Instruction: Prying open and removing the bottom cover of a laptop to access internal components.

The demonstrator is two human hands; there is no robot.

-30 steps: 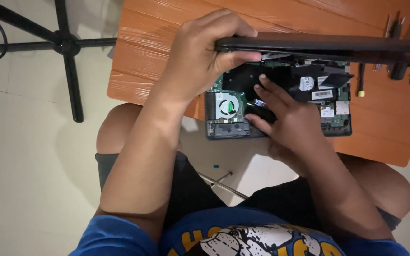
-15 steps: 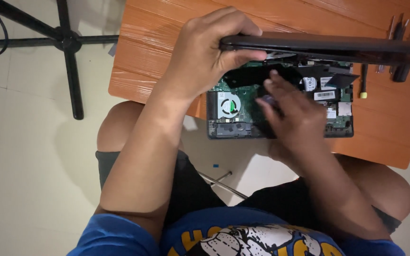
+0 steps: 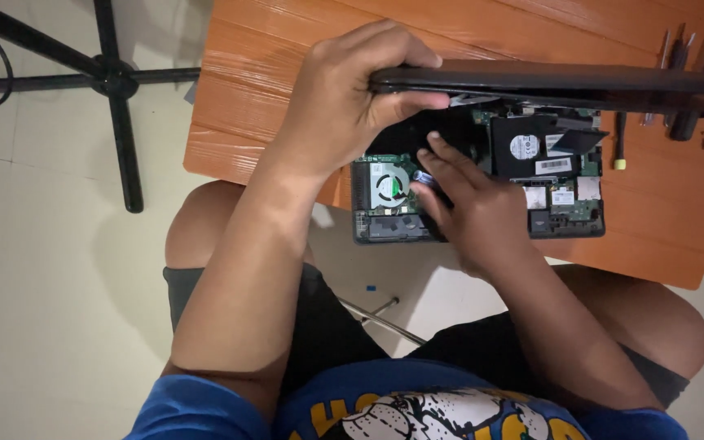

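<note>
While you sit at it: the orange wooden-slat bench carries an opened black laptop base, its green circuit boards bare, lying at the near edge above your knees.
Left hand: your left hand is clenched on the left end of the thin black lid panel, thumb underneath, fingers over the top, holding it tilted up off the base.
Right hand: your right hand reaches under that lifted panel, fingers spread flat and pressing on the black part just right of the fan; no closed grasp shows, so call this grip released.
Fan: the round grey cooling fan sits in the base's left corner, just beside your right fingertips.
Drive: a black rectangular drive with a white round sticker lies in the middle of the base, beyond your right knuckles.
Tools: thin dark metal tools lie at the bench's far right, and a slim screwdriver with a yellow tip rests near the base's right end.
Floor: a black stand with spread legs is on the pale tiles to your left, well apart from the bench.
</note>
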